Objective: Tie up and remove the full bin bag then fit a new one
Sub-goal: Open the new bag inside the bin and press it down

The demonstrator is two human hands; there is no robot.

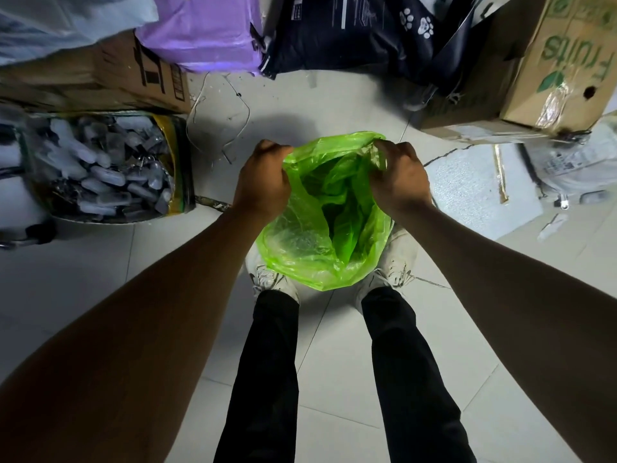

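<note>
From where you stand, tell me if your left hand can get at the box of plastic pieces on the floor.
Probably not right now: the left hand is clenched on the green bag rim, and the box sits low, off to the left. It would need to let go and bend.

boxes [100, 78], sacks [350, 31] crowd far side; bare floor [83, 279] flanks legs [267, 379].

translucent green bin bag [320, 228], mouth open

Pale tiled floor [100, 279], dim light, cardboard boxes [547, 71] and sacks [360, 31] along the far edge.
</note>
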